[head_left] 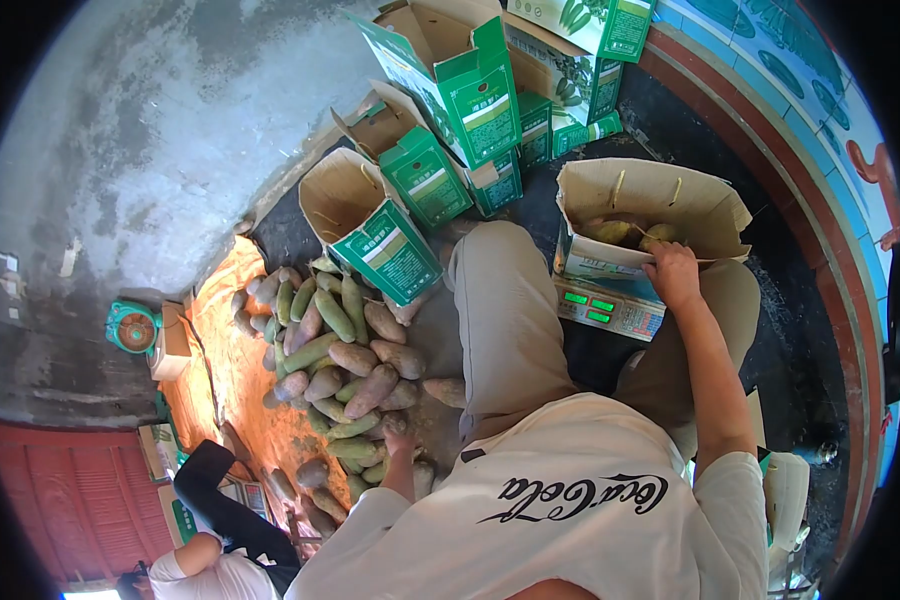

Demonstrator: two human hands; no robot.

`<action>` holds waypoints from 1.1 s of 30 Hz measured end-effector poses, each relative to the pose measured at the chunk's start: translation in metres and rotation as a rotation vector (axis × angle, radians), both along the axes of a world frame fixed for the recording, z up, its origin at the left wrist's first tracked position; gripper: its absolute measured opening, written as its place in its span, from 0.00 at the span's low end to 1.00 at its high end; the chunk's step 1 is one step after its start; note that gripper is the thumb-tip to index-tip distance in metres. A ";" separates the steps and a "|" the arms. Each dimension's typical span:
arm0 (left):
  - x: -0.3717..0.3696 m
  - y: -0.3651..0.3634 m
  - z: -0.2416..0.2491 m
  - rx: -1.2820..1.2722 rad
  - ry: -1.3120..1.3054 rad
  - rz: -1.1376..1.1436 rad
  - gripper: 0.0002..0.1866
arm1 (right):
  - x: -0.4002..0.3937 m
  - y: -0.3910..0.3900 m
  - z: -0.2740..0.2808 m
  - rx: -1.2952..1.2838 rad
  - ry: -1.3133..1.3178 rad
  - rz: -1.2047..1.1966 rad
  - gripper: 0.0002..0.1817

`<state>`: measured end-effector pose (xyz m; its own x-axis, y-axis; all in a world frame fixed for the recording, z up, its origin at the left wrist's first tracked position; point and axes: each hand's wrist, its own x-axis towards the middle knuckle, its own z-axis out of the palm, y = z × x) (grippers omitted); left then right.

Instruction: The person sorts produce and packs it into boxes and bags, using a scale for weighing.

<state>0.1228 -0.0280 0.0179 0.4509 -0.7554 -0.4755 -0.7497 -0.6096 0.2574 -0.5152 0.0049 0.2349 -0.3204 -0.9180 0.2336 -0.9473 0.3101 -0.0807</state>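
Low over the near edge of a heap of green and brownish radishes is my left hand. Its fingers curl against a soil-brown radish, partly hidden. My right hand grips the near rim of an open cardboard carton, fingers bent over the edge. Inside that carton lie a few radishes, partly shaded. The carton rests on a digital scale with lit green displays, between my knees.
An open green carton stands beside the heap. More green cartons are stacked behind it. An orange sheet lies under the radishes. A small teal fan stands by the wall. Another person sits at lower left.
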 end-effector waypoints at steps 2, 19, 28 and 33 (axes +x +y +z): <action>0.000 -0.021 -0.004 -0.132 -0.046 -0.003 0.49 | 0.000 0.000 0.000 -0.002 0.007 -0.003 0.15; -0.040 -0.102 0.051 -0.043 -0.339 -0.105 0.42 | 0.001 -0.002 0.003 -0.001 -0.009 -0.015 0.16; -0.019 -0.116 0.059 0.194 -0.397 -0.312 0.44 | 0.002 -0.004 0.005 0.010 -0.009 -0.027 0.16; -0.018 -0.127 0.047 0.211 -0.383 -0.427 0.44 | 0.003 -0.006 0.006 0.003 -0.020 -0.038 0.15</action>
<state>0.1050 -0.1554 0.0648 0.2974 -0.8144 -0.4984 -0.9546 -0.2429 -0.1727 -0.5121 -0.0010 0.2407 -0.3596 -0.9059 0.2238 -0.9330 0.3461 -0.0984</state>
